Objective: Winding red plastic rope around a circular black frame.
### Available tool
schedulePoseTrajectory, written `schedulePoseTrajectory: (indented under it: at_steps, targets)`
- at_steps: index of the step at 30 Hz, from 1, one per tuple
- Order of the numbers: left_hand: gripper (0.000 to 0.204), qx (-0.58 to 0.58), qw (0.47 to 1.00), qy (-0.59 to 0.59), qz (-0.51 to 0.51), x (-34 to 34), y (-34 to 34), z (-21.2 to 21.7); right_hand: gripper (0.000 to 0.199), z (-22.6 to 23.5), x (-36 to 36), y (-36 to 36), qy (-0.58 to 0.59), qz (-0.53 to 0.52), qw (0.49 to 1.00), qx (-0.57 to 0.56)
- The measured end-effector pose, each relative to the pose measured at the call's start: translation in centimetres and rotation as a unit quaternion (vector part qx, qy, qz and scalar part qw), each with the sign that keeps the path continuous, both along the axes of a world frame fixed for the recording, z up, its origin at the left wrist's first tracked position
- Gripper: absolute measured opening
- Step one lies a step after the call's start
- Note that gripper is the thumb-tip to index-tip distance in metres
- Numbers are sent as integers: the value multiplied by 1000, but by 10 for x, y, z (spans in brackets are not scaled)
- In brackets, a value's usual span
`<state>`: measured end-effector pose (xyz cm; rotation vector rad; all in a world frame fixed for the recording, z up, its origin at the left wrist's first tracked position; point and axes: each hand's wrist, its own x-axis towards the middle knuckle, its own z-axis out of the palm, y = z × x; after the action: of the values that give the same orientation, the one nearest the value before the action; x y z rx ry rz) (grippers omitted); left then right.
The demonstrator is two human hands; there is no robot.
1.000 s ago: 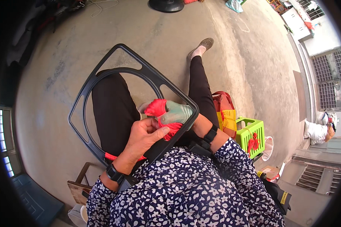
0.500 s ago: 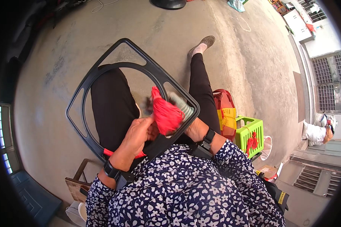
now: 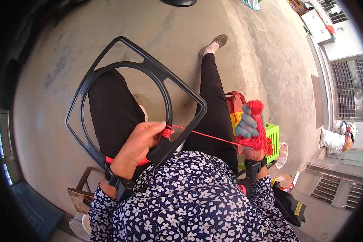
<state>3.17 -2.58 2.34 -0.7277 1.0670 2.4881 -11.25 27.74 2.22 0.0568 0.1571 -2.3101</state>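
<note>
A black frame [image 3: 170, 80], square outside with a round opening, lies tilted across my thighs. My left hand [image 3: 139, 142] grips its near inner ring, thumb pressed by red cord windings [image 3: 167, 131]. More red cord is wrapped on the ring beneath my left wrist. Off to the right, my right hand [image 3: 248, 127], its fingers covered in grey-green, is closed around a bundle of red cord [image 3: 259, 131]. From the windings a single red strand [image 3: 207, 134] runs taut to that bundle. The palm side of my left fingers is partly hidden by the frame.
A bright green plastic basket [image 3: 273, 139] stands right of my leg, behind the cord bundle. Beside it is a dark red bag [image 3: 234, 100] with a yellow part. A wooden stool-like piece [image 3: 80, 197] sits at lower left. Concrete floor [image 3: 181, 32] stretches ahead.
My right hand has carried the red cord bundle from over the frame's near corner out to the right, drawing a strand straight. The frame has shifted slightly left; my left hand still grips it.
</note>
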Motion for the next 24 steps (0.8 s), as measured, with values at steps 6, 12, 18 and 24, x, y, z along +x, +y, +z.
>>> schedulePoseTrajectory:
  at_steps: [6, 12, 18, 24]
  targets:
    - [19, -24, 1000, -4, -15, 0, 0, -5, 31, -1, 5, 63, 64, -70, 986, 140]
    - [11, -138, 988, 56, -32, -3, 4, -2, 36, -19, -20, 37, -10, -25, 875, 483]
    - [8, -142, 986, 76, -39, -3, 8, 5, 48, -24, 14, -78, 249, 208, 857, 400]
    - [12, -149, 979, 133, -28, -1, 13, 10, 42, -12, -3, -143, 338, 137, 887, 283]
